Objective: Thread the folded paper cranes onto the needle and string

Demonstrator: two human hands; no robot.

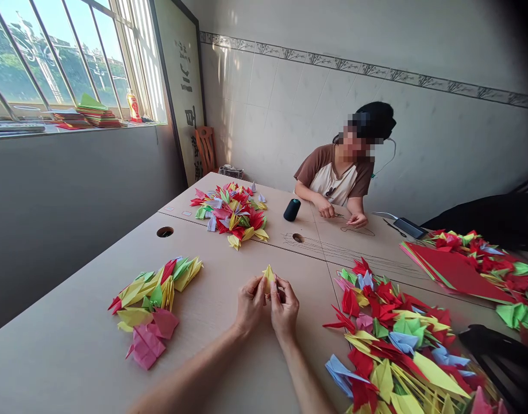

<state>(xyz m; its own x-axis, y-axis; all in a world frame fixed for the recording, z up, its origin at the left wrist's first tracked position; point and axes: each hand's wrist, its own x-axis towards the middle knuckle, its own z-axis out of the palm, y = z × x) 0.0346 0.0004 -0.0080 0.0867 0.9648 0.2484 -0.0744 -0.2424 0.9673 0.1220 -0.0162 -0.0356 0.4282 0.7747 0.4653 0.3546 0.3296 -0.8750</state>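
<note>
Between my two hands, above the middle of the table, is a small yellow folded paper piece (269,272), its pointed tip up. My left hand (250,302) pinches it from the left side, thumb and fingers closed. From the right, my right hand (284,303) grips the same piece, fingers curled and thumb pressed on it. Its lower part is hidden by my fingers. Left of my hands lies a small heap of folded paper pieces (154,293) in yellow, green, red and pink. A large mixed heap of folded papers (397,339) spreads to my right.
Across the table (229,368) a person (339,167) handles dark thread beside a black thread cone (292,210). Another folded-paper heap (233,213) lies at the back. Red paper sheets (457,273) and a phone (410,227) are right. Cable holes (165,232) pierce the tabletop.
</note>
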